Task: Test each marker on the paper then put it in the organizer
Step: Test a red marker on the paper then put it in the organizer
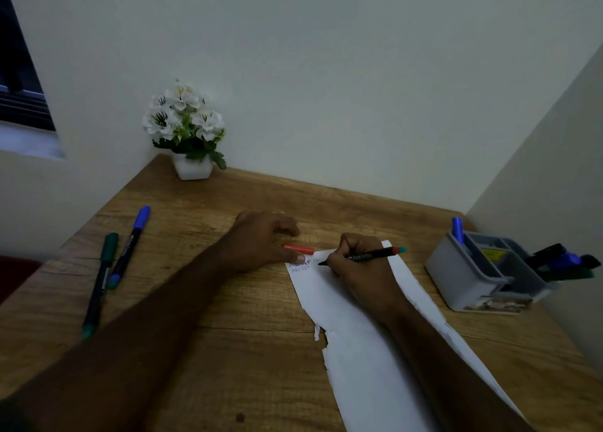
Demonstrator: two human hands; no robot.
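My right hand grips a black marker with a red and teal end, its tip on the white paper near some written letters. My left hand rests on the desk at the paper's top left corner, thumb on the paper, holding the marker's red cap. Two capped markers lie at the left of the desk: a blue-capped one and a green-capped one. The grey organizer at the right holds several markers, one blue upright.
A white pot of white flowers stands at the desk's far left corner. Walls close in the desk at the back and right. A window edge shows at the left. The paper's lower left edge is torn.
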